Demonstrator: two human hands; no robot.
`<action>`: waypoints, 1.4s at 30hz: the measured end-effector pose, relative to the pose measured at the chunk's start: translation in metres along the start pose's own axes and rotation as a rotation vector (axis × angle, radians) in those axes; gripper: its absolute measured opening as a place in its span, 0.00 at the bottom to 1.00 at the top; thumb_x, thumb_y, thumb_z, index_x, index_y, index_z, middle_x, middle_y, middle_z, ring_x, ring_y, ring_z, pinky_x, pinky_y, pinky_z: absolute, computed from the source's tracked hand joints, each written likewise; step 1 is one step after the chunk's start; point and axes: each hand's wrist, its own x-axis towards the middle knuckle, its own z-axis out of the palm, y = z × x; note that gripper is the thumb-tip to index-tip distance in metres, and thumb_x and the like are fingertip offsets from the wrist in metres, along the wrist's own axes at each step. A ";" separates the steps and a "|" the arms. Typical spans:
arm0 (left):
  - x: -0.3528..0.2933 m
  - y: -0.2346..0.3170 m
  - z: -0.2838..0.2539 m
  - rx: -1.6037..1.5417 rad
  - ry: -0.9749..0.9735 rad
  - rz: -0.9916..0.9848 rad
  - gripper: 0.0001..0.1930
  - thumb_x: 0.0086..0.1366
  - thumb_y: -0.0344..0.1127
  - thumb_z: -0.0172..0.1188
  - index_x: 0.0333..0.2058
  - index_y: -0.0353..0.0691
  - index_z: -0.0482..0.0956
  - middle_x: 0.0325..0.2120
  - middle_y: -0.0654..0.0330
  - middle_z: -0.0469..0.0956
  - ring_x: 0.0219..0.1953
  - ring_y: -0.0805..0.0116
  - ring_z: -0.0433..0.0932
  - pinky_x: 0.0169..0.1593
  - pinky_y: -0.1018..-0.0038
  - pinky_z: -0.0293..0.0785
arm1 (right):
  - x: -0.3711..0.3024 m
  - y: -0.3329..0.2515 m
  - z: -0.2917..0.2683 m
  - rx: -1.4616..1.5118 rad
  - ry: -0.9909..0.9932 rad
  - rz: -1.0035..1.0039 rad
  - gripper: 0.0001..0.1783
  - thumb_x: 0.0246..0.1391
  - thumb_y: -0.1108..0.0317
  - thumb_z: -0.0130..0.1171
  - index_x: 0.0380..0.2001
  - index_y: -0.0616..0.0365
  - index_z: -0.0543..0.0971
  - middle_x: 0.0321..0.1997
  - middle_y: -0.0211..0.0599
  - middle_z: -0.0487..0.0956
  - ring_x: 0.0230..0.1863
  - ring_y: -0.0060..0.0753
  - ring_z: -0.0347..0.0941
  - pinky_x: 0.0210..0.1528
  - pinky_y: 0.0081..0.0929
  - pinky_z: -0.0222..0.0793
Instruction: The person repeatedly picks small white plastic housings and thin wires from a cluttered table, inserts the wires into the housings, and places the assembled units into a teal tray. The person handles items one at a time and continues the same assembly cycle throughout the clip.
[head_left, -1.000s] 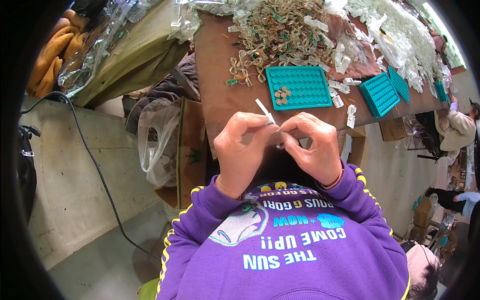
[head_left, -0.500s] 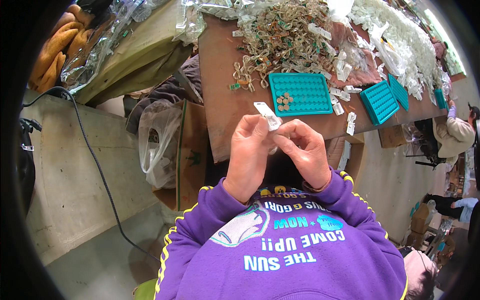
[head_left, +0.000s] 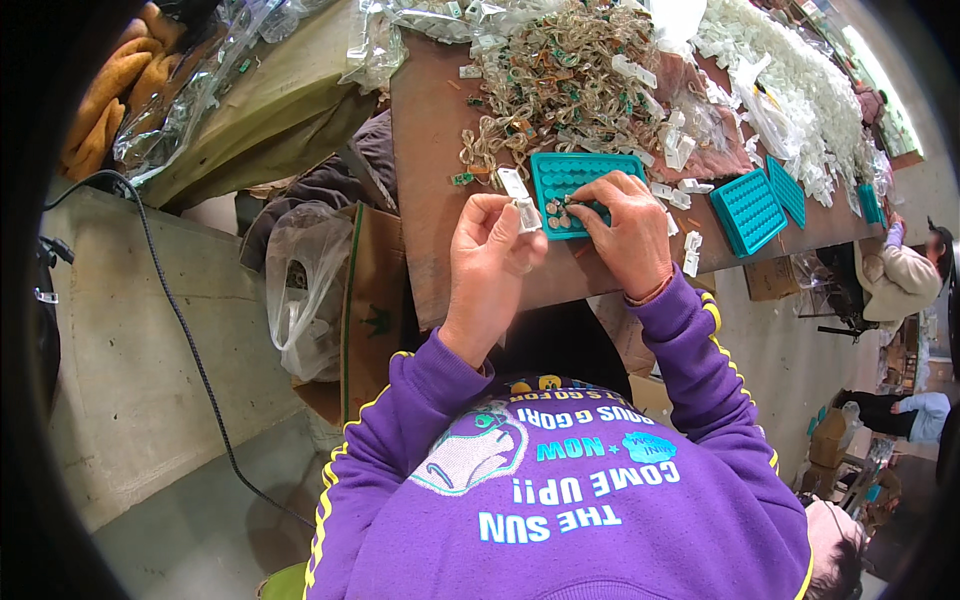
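in the head view, looking down past a purple sweatshirt, a person sits at a brown bench, both bare hands over its near edge. the left hand pinches a small white plastic case between thumb and fingers, raised just left of a teal tray; the case looks unfolded, one part pointing away from the person. the right hand is over the near right part of that tray, its thumb and fingertips drawn together beside a few silvery round discs. whether a disc is between those fingertips cannot be told, as the fingers cover the spot.

what has just changed: half a second ago both hands met at the case, short of the tray; now the right hand has left it and reached to the discs. that leaves the case in the left hand's grip alone, with the right hand's work now at the tray.

beyond the tray, on the far side, lies a tangled heap of clear wire bundles with green and orange bits. to the right are loose white plastic pieces and a stack of teal trays.
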 end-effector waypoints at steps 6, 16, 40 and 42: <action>0.003 0.001 0.001 -0.024 0.011 -0.029 0.07 0.70 0.34 0.55 0.41 0.40 0.68 0.33 0.60 0.75 0.31 0.70 0.77 0.34 0.77 0.73 | 0.013 0.005 -0.005 0.184 -0.049 0.040 0.07 0.47 0.72 0.63 0.33 0.56 0.80 0.33 0.40 0.78 0.35 0.47 0.76 0.37 0.38 0.72; 0.002 0.001 -0.006 -0.058 -0.065 -0.058 0.07 0.70 0.34 0.55 0.42 0.40 0.67 0.36 0.60 0.77 0.34 0.72 0.77 0.37 0.79 0.77 | 0.027 0.015 -0.011 0.081 -0.252 -0.173 0.06 0.48 0.74 0.62 0.31 0.57 0.79 0.33 0.41 0.76 0.35 0.50 0.76 0.37 0.39 0.73; 0.001 0.003 -0.004 -0.029 -0.075 -0.095 0.09 0.71 0.34 0.53 0.45 0.37 0.70 0.39 0.56 0.79 0.37 0.74 0.78 0.40 0.78 0.76 | 0.019 -0.008 -0.027 0.260 -0.074 -0.062 0.05 0.46 0.77 0.65 0.30 0.60 0.81 0.30 0.37 0.79 0.31 0.35 0.78 0.33 0.26 0.74; 0.000 0.002 -0.003 -0.026 -0.059 -0.088 0.09 0.70 0.33 0.55 0.44 0.38 0.70 0.37 0.57 0.79 0.36 0.73 0.79 0.39 0.78 0.77 | 0.020 -0.021 -0.035 0.380 -0.064 -0.044 0.06 0.44 0.80 0.66 0.29 0.63 0.82 0.30 0.37 0.80 0.31 0.30 0.78 0.33 0.22 0.75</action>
